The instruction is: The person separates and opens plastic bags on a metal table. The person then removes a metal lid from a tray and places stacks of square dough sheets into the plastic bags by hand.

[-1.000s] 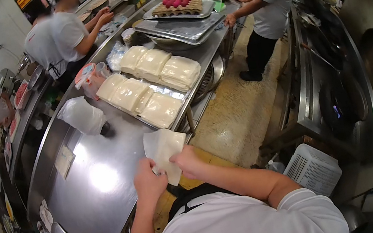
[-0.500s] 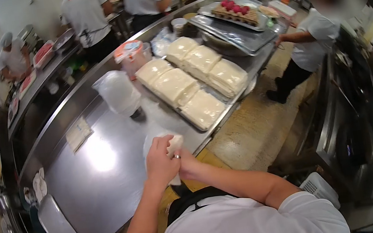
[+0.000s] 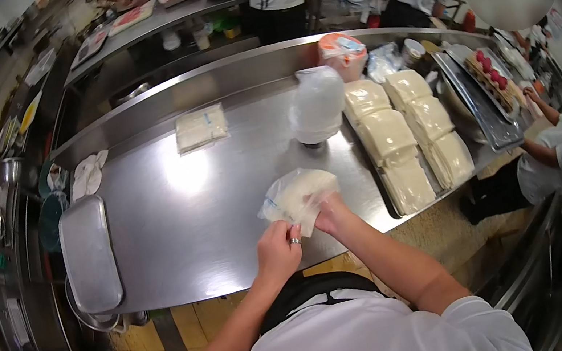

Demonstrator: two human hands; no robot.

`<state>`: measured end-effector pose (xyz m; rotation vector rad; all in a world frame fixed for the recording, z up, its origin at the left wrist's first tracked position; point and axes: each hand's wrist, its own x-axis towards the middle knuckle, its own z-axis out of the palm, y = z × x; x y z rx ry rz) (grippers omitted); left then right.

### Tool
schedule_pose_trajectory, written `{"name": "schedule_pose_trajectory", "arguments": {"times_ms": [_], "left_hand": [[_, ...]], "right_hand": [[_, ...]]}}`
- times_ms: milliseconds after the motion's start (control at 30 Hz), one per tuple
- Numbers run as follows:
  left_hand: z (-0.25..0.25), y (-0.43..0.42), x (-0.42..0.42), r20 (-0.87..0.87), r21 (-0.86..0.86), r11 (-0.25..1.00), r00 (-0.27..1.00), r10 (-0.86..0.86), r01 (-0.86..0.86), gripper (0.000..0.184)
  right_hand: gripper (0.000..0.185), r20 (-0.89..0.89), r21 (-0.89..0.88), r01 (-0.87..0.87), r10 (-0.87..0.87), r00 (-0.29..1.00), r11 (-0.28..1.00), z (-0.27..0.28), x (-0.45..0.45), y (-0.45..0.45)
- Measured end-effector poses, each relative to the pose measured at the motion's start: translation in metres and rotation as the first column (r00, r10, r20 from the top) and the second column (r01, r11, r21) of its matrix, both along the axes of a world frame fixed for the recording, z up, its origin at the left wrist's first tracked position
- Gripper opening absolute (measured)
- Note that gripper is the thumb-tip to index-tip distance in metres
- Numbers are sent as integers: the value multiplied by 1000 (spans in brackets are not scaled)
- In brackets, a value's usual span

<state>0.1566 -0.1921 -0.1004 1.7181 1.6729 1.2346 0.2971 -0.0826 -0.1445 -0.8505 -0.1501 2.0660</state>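
A clear plastic bag (image 3: 272, 202) with pale, flat, dough-like sheets (image 3: 312, 184) in it is held over the near edge of the metal table. My left hand (image 3: 278, 251), with a ring on one finger, pinches the bag's near lower edge. On the other side, my right hand (image 3: 333, 213) grips the sheets and plastic, its fingertips partly hidden behind them. Whether those fingers are inside the bag I cannot tell. Just beyond, a translucent white bag (image 3: 316, 104) stands upright on a dark base. Two rows of similar pale packs (image 3: 392, 136) lie on a tray to the right.
A flat pale packet (image 3: 201, 128) lies toward the back of the metal table (image 3: 160, 246). An empty metal tray (image 3: 89, 253) and a cloth (image 3: 88, 174) are at the left. An orange-lidded tub (image 3: 343, 55) stands at the back. Several people work around, one at the right (image 3: 550, 158).
My view has swung left, so the table lies more squarely ahead. My hands have moved apart from their clasped position, and the bag with the sheets is now spread between them.
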Motion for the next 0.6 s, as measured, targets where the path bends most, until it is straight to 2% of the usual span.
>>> {"name": "schedule_pose_trajectory", "arguments": {"times_ms": [67,200,267,300,400,500,600], "left_hand": [[-26,1,-12,-63,-61,998,998,20,-24,17],[-7,7,-14,30,60,998,1000,2,-4,19],[-11,9,-18,-17,-15,999,999,39,-39,20],[-14,13,-21,-45,-43,997,997,56,-58,20],[-23,6,-14,-28,-44,998,999,-35,34,19],[-17,22,-10,-44,-19,1000,999,12,-13,19],[-26,27,-5,-108,-160,978,987,119,-136,20]], "right_hand": [[42,17,15,-1,0,1000,1000,-14,-19,8],[44,62,-2,-38,38,997,999,-45,-36,13],[45,80,8,-37,36,996,999,-62,-43,14],[46,84,23,-37,35,996,999,-57,-50,19],[43,144,-77,-66,76,987,995,-41,-55,28],[37,385,-134,-126,169,907,983,-74,-53,45],[33,212,-206,-154,198,957,966,-87,-56,58]]}}
